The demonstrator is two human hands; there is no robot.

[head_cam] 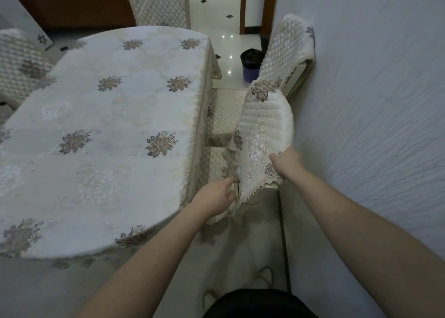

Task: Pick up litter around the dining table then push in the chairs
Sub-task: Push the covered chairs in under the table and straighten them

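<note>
Dim, cool indoor light lies flat over the scene. Small ceiling-light glints speckle the glossy floor [227, 50] at the far side. Wide-angle bending curves the table edge [168, 217] and wall [373, 125]. The near forearms look slightly soft, perhaps from motion.

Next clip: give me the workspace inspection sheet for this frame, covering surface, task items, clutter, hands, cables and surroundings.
Surface: dining table under a floral embroidered cloth, nothing on it.
Task items: near chair by the wall, seat partly under the table; second chair behind it; no litter seen.
Clutter: purple bin with black liner on the floor.
Hands: left hand grips the near chair's back at its left edge; right hand grips its embroidered cover.
Cables: nothing seen.
Surroundings: white textured wall on the right, glossy tiled floor, far chair, left chair.
</note>
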